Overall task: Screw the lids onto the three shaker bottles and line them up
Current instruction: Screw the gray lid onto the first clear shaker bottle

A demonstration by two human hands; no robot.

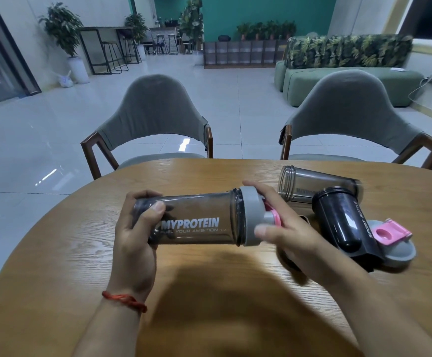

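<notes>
Two grey chairs [155,117] face the wooden table [80,240]; green sofa [351,83] beyond.

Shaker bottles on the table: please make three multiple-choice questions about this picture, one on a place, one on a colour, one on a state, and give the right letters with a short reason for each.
1. Where does the loose lid lie?
A. on a chair seat
B. on the table at the right, beside the black bottle
C. on the floor

2. What colour is the flip cap on that loose lid?
A. pink
B. green
C. yellow

3. How is the MYPROTEIN bottle held?
A. upright on the table
B. upside down in one hand
C. sideways in both hands

Answers:
1 B, the grey lid rests on the wooden table next to the black bottle.
2 A, the cap on it is pink.
3 C, the left hand grips its base and the right hand is on its grey lid, with the bottle lying horizontal above the table.
</notes>
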